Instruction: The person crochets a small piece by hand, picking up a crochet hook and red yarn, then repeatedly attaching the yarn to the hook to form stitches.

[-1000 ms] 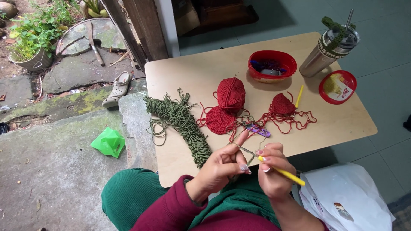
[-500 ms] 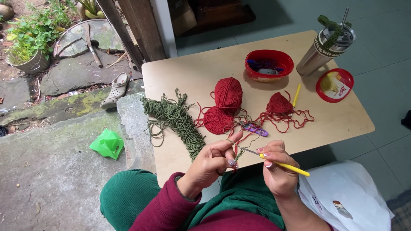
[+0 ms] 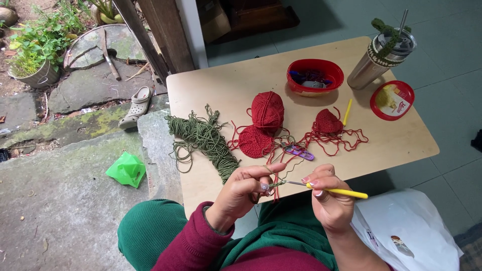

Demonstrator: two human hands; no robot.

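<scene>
Nearest, right hand [image 3: 329, 198] grips a yellow-handled crochet hook [image 3: 331, 189], closed around the handle. Long axis runs roughly level; metal tip points toward the left hand [image 3: 241, 190], handle end points right. Left hand pinches a small start of green and red yarn [image 3: 275, 183] just at the hook tip, over the near table [image 3: 401, 145] edge. Judged early: only a tiny piece formed. Farther: green yarn bundle [image 3: 206, 140], flat red round [image 3: 256, 142], red yarn ball [image 3: 267, 109].

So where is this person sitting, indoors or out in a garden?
Probably a home doorway or porch opening onto a yard: a small wooden table on green tiles, with mossy stone slabs and a potted plant outside.
</scene>
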